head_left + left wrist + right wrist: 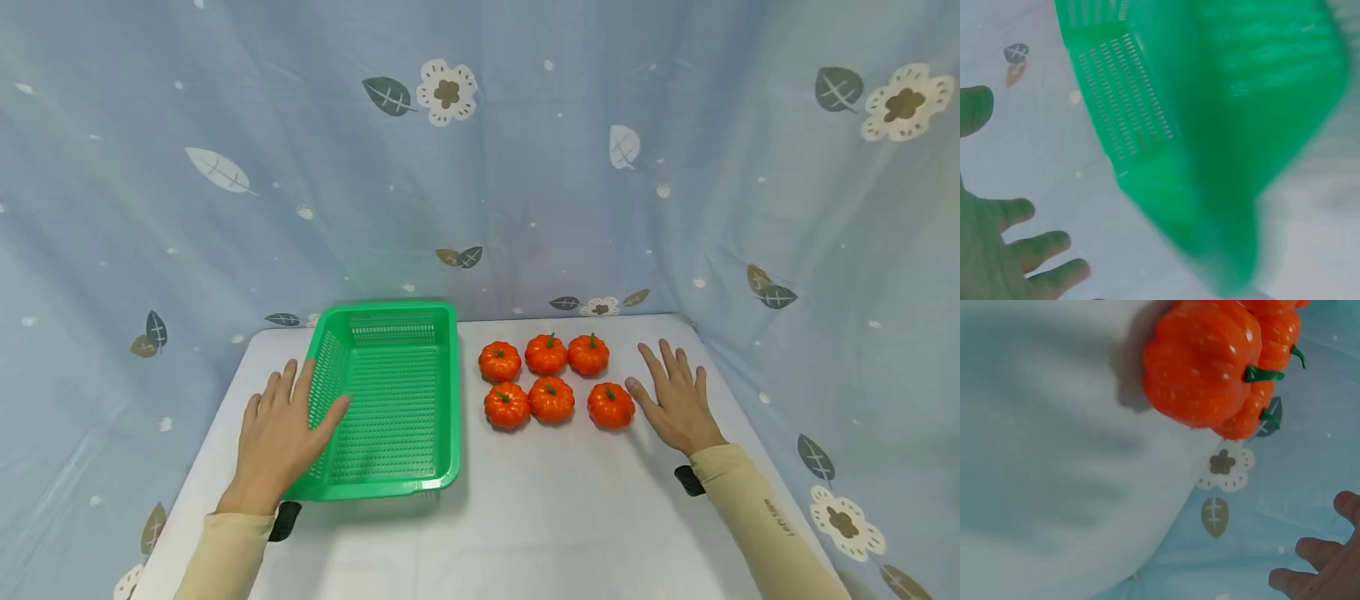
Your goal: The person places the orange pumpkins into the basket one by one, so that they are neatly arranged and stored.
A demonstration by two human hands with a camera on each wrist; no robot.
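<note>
Head view: the left hand [281, 433] lies flat, lower left of centre, fingers straight and spread, resting against the left wall of the green basket [390, 483]. Its thumb reaches over the rim toward the perforated floor; it grips nothing. The basket sits on the white table [570, 517] just left of centre, open side up.

Over to the right: the right hand [675, 400] is flat on the table, fingers straight and fanned, holding nothing. Its thumb tip is just beside the nearest pumpkin [611, 406], whether touching I cannot tell.

Six orange pumpkins in two rows of three, centre frame, between basket and right hand. Back row: [499, 361], [546, 354], [588, 354]. Front row: [507, 405], [551, 399], then that nearest one, set slightly apart from its neighbours.

Left wrist view: blurred basket [1210, 125] fills the upper right, fingertips [1054, 244] straight at lower left.

Right wrist view: one pumpkin [1200, 362] large at top, more stacked behind it, fingertips [1316, 550] at lower right clear of it.

Blue leaf-and-flower cloth [525, 167] hangs behind everything.
</note>
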